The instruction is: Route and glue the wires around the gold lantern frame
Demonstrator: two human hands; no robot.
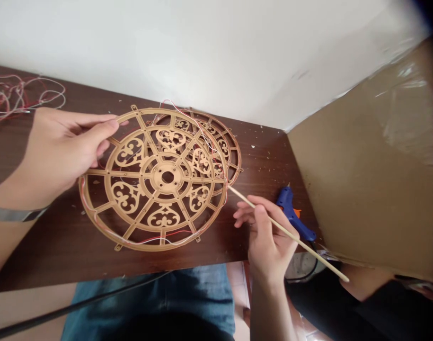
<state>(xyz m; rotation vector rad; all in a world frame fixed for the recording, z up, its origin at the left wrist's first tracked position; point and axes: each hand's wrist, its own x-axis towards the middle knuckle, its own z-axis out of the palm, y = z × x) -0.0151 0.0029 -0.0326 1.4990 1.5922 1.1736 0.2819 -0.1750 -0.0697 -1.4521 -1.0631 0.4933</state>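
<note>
My left hand (70, 147) pinches the upper left rim of a round gold openwork frame (167, 177), thumb on top. The frame has spokes, scroll ornaments and a hub with a hole. Red and white wires (113, 232) run along its outer rim. In my right hand (269, 232) is a thin wooden stick (308, 248), held like a pen. The stick's tip meets the frame's right rim, close to the wire. Behind and partly under this frame sits another gold openwork frame (234, 142), largely covered by it.
A blue glue gun (290, 213) with an orange trigger lies right of my right hand. Tangled red and white wires (21, 97) lie at the far left of the dark brown table (216, 253). Cardboard (368, 180) stands along the right edge, and a white wall behind. Another person sits at lower right.
</note>
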